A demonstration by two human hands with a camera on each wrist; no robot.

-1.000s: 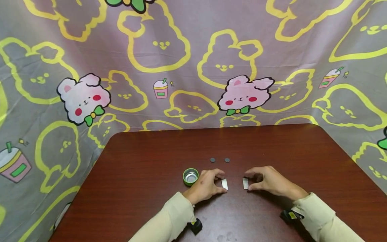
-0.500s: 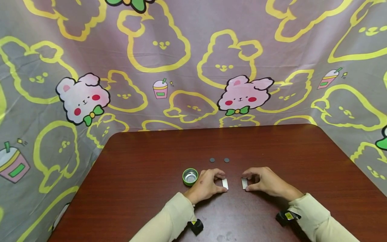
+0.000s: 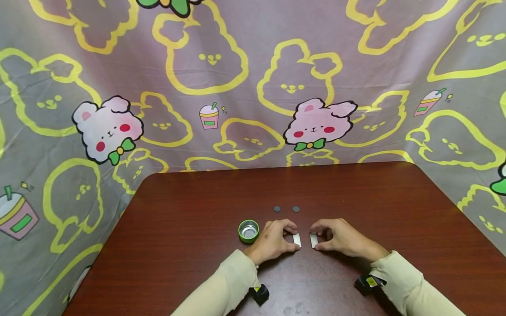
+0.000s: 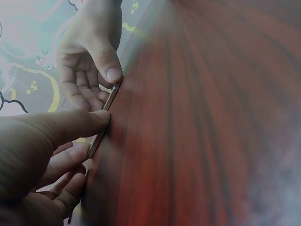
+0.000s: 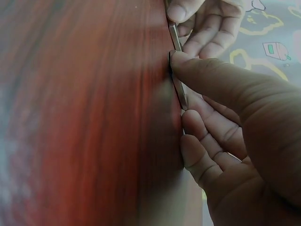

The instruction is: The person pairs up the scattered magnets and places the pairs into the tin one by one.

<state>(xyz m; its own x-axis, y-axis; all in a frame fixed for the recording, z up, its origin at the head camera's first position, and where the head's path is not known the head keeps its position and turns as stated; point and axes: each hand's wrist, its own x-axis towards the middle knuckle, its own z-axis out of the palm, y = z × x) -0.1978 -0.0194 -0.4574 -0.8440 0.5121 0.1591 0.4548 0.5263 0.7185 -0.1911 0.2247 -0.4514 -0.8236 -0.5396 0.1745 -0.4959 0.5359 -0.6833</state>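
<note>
Two small thin silvery-white rectangular plates lie flat on the table in the head view, side by side with a narrow gap between them. My left hand (image 3: 272,240) pinches the left plate (image 3: 297,240) by its near and far ends, thumb at the near end. Mirroring it, my right hand (image 3: 345,238) grips the right plate (image 3: 313,240) the same way. Both wrist views show the plates edge-on and low against the tabletop; the left wrist view has a plate edge (image 4: 97,142) between thumb and fingers.
Beside my left hand stands a small round green tin (image 3: 248,240) with a silvery inside. Two dark grey discs (image 3: 277,209) lie beyond the hands. The brown table (image 3: 197,193) is ringed by a patterned cloth (image 3: 253,105). Each wrist carries a black camera (image 3: 259,295).
My right hand has slid its plate to the left, and my left hand has shifted its plate slightly right. The gap between the plates has narrowed. The tin and discs stay put.
</note>
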